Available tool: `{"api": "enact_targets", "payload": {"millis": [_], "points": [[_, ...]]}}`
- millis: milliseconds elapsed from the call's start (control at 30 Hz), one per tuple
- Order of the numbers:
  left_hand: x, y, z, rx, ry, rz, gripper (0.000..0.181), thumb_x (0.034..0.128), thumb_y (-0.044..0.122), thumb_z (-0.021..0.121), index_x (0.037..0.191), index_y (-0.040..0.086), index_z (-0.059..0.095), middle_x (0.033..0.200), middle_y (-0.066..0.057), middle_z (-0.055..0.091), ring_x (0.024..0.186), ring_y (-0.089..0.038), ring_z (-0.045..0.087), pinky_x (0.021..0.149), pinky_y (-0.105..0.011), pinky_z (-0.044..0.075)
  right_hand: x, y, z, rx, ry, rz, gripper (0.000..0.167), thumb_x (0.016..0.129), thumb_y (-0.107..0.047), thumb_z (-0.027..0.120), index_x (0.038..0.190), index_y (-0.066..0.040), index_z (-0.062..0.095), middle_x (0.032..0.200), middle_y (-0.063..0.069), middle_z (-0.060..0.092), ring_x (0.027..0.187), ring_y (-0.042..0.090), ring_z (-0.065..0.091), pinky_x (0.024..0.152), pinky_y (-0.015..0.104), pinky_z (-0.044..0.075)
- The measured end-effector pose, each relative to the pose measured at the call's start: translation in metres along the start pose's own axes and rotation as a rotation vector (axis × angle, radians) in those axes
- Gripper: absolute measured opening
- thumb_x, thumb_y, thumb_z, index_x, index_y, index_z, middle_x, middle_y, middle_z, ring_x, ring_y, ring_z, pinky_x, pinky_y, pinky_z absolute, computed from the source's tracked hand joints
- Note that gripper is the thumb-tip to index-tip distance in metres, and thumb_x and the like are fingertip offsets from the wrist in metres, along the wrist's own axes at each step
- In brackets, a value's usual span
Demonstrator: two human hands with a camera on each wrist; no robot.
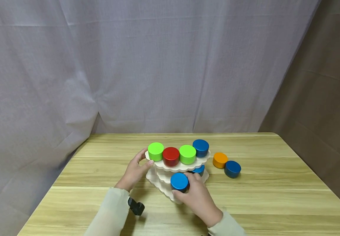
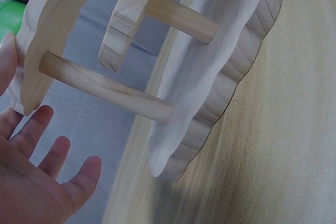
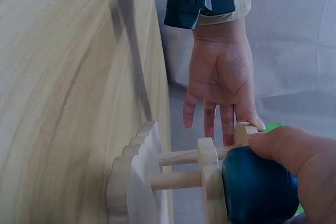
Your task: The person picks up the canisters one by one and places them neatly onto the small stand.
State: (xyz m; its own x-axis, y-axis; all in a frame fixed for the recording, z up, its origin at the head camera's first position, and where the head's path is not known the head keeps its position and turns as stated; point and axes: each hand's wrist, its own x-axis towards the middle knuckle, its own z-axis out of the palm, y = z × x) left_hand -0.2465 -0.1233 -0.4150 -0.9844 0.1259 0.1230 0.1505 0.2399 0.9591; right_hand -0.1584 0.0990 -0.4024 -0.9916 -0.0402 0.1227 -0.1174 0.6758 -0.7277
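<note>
My left hand (image 1: 135, 170) pinches the left edge of the top shelf (image 1: 174, 168), probably to steady the wooden stand (image 1: 161, 188). On its near side, my right hand (image 1: 198, 196) grips a blue block (image 1: 179, 180) by its sides, seemingly leaving its base free.

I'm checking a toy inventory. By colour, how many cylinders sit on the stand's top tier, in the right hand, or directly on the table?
Green cylinders: 2
Blue cylinders: 3
Red cylinder: 1
Orange cylinder: 1
Total: 7
</note>
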Motion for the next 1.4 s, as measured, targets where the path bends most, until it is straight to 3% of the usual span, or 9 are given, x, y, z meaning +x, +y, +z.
{"api": "enact_targets", "payload": {"millis": [267, 767, 967, 1400], "points": [[-0.001, 0.0, -0.001, -0.016, -0.013, 0.028, 0.065, 0.0914, 0.023, 0.067, 0.148, 0.013, 0.037, 0.135, -0.021, 0.05, 0.133, -0.037, 0.036, 0.108, -0.068, 0.018, 0.002, -0.002, 0.003, -0.027, 0.011, 0.005, 0.07, 0.074, -0.032, 0.083, 0.127, 0.003, 0.054, 0.111, 0.015, 0.051, 0.098, 0.027, 0.054, 0.088, 0.049, 0.051], [0.001, -0.002, -0.001, -0.009, -0.008, -0.006, 0.067, 0.0907, 0.025, 0.068, 0.149, 0.016, 0.037, 0.137, -0.019, 0.049, 0.133, -0.037, 0.037, 0.107, -0.065, 0.024, 0.0, 0.001, 0.007, -0.051, 0.109, -0.015, 0.07, 0.072, -0.036, 0.085, 0.124, 0.001, 0.056, 0.106, 0.01, 0.053, 0.087, 0.02, 0.051, 0.076, 0.033, 0.05], [0.001, -0.002, -0.001, -0.001, -0.004, 0.002, 0.066, 0.0907, 0.025, 0.068, 0.149, 0.018, 0.038, 0.136, -0.018, 0.05, 0.133, -0.036, 0.037, 0.108, -0.065, 0.023, 0.001, 0.002, 0.006, -0.027, 0.164, -0.032, 0.056, 0.076, -0.023, 0.083, 0.116, 0.001, 0.053, 0.091, 0.005, 0.052, 0.08, 0.02, 0.054, 0.07, 0.029, 0.049], [0.001, -0.002, -0.001, -0.007, -0.006, -0.004, 0.065, 0.0907, 0.024, 0.068, 0.148, 0.017, 0.039, 0.135, -0.018, 0.05, 0.132, -0.036, 0.037, 0.107, -0.065, 0.024, 0.007, 0.004, 0.012, -0.052, 0.197, -0.062, 0.028, 0.083, -0.017, 0.076, 0.102, -0.006, 0.058, 0.09, 0.002, 0.059, 0.075, 0.014, 0.052, 0.067, 0.026, 0.05]]}}
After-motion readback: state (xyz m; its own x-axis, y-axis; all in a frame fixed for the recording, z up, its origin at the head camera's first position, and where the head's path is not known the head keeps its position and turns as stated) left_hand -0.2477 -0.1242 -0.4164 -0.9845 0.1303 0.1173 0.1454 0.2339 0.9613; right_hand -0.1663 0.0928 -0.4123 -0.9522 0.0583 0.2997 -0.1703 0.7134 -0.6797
